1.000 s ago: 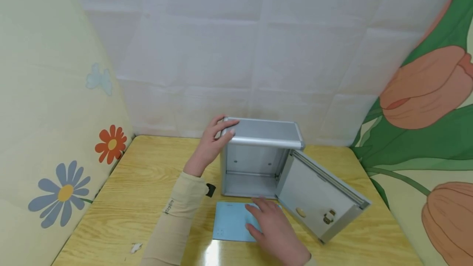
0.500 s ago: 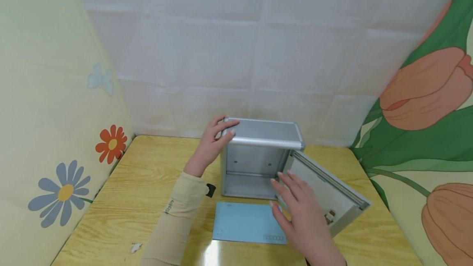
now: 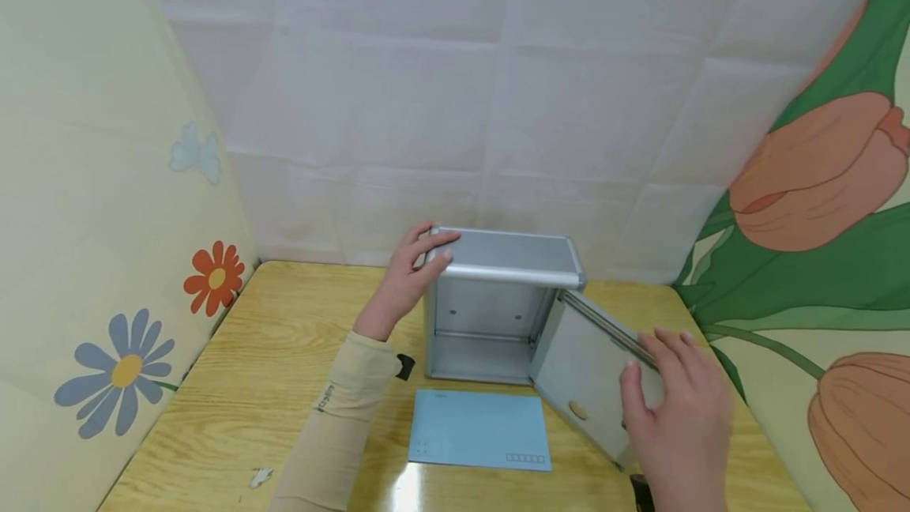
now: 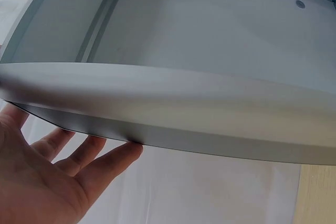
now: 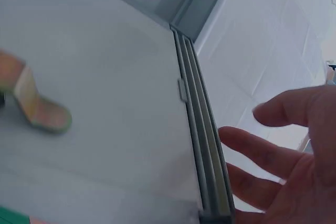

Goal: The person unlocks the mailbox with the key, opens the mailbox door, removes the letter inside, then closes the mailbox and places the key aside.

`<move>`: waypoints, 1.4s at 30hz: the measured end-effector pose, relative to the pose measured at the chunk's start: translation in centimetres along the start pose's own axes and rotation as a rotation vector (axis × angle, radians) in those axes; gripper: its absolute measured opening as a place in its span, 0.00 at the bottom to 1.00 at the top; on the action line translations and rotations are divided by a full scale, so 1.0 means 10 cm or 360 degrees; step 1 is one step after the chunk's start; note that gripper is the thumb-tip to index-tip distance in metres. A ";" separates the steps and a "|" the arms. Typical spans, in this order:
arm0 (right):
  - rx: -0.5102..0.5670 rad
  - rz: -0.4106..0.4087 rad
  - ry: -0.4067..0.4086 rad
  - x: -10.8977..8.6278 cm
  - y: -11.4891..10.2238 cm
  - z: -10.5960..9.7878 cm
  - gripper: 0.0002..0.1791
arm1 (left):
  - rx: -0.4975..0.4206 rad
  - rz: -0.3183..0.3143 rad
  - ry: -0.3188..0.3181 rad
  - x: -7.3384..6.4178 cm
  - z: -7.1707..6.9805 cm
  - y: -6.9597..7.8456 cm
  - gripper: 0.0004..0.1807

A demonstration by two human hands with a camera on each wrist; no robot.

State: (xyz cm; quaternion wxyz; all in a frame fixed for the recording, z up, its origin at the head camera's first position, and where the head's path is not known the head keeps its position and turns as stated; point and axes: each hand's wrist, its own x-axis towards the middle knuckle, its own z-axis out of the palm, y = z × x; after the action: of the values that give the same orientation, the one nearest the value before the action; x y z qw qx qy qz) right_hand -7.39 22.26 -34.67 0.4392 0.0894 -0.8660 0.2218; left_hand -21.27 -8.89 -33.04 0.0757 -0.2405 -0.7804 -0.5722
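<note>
Left hand [image 3: 405,283] lies flat, fingers straight, on the metal box's [image 3: 508,259] top left corner; right hand [image 3: 678,409], fingers spread, cups the open door's [image 3: 583,370] outer edge.

Left hand [image 3: 404,283] steadies box [image 3: 508,259]; right hand [image 3: 678,409] on door [image 3: 590,374].
</note>
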 end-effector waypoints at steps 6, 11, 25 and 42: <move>-0.0062 0.0154 0.0006 -0.05 -0.04 -0.11 0.14 | 0.0017 0.0024 0.0021 0.08 0.03 -0.31 0.20; -0.0004 -0.0007 -0.0002 -0.09 -0.11 -0.10 0.18 | 0.0024 0.0039 0.0037 0.09 0.03 -0.36 0.20; 0.0478 -0.0596 -0.0031 -0.21 -0.35 0.23 0.31 | 0.0038 0.0044 0.0034 0.09 0.03 -0.36 0.20; 0.0575 -0.0783 -0.0308 -0.16 -0.51 0.85 0.46 | 0.0013 0.0059 0.0017 -0.01 0.01 0.02 0.20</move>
State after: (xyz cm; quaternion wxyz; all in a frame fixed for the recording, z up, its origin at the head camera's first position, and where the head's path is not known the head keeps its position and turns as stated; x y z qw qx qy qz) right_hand -10.77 13.70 -38.76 0.3722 0.3933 -0.8028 0.2496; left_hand -21.13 -8.76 -32.95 0.0914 -0.2515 -0.7778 -0.5687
